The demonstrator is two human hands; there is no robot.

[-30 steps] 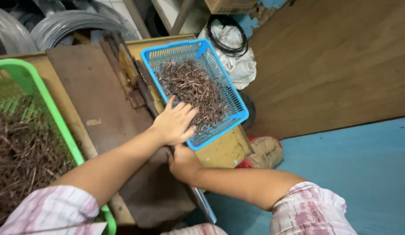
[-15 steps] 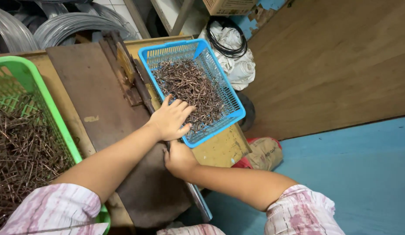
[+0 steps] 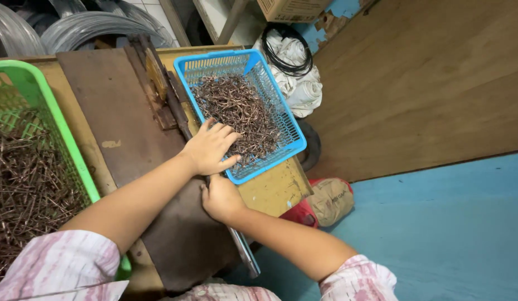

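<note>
A blue plastic basket [image 3: 281, 106] holds a heap of bent brown wire pieces [image 3: 236, 108]. My left hand [image 3: 210, 147] lies on the near left corner of that heap, fingers spread, and nothing visibly held. Just below it my right hand [image 3: 220, 198] is closed around a long grey metal bar [image 3: 245, 253] that runs along the edge of a dark brown board [image 3: 117, 111]. The bar's far end meets a rusty metal fixture [image 3: 158, 83] beside the basket.
A green basket [image 3: 58, 117] of straight brown wire pieces [image 3: 25, 184] stands at the left. Coils of grey wire [image 3: 86, 25] lie at the back. White cloth with a black cable [image 3: 295, 61], a tan sack [image 3: 331, 198] and a blue floor [image 3: 437, 234] lie to the right.
The view has shifted slightly. My left hand stays on the wire pieces in the blue basket and my right hand stays on the bar, both nearly still.
</note>
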